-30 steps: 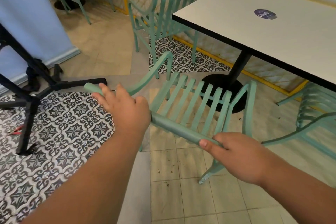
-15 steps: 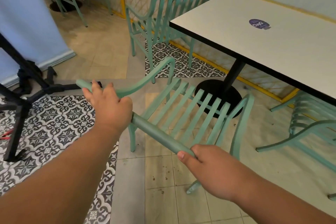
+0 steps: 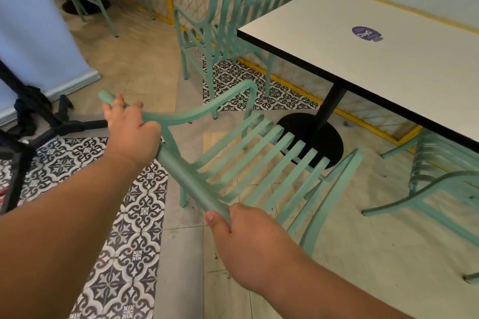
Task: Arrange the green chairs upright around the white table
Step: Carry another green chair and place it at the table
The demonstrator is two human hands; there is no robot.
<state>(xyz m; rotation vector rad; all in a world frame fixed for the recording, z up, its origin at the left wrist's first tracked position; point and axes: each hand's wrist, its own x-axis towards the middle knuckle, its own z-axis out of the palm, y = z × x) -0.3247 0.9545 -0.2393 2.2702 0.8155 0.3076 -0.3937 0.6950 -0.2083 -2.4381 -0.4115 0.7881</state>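
A person's left hand (image 3: pixel 132 132) and right hand (image 3: pixel 248 243) grip the top rail of a green chair (image 3: pixel 246 160), fingers closed around it, the chair standing on the tiled floor (image 3: pixel 363 254) near the white bench (image 3: pixel 388 59). A second chair (image 3: pixel 228 31) stands at the far left end; a third chair (image 3: pixel 440 184) lies tipped at right.

Café dining area: white table (image 3: pixel 388 59), green chairs (image 3: pixel 233 21), patterned floor tiles (image 3: pixel 134 241)
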